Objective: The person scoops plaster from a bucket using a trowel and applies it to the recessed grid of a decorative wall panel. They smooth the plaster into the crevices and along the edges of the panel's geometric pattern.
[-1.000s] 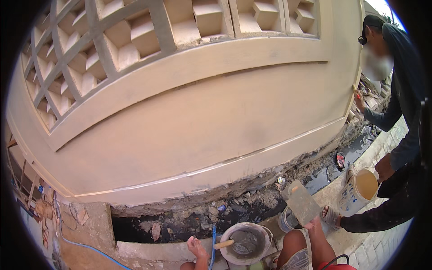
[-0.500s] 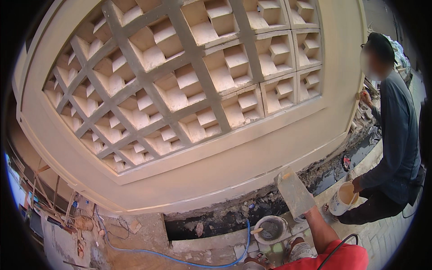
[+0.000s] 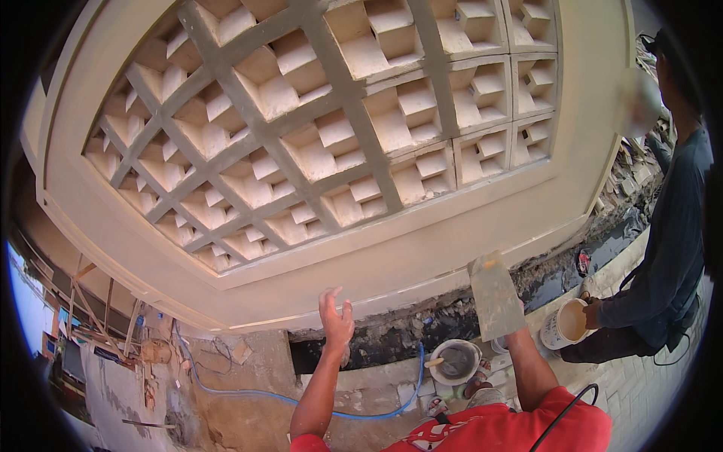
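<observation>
Head view: the right hand [image 3: 509, 322] is closed on a flat trowel [image 3: 495, 295], its long axis pointing up toward the wall [image 3: 452, 256]. The left hand [image 3: 335, 320] is open and empty, beside it and nearer the wall.

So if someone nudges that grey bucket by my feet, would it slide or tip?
The grey bucket looks squat and holds wet mix, so probably heavy and unlikely to tip. The rubble beneath it looks uneven, so it would likely drag, not slide.
</observation>
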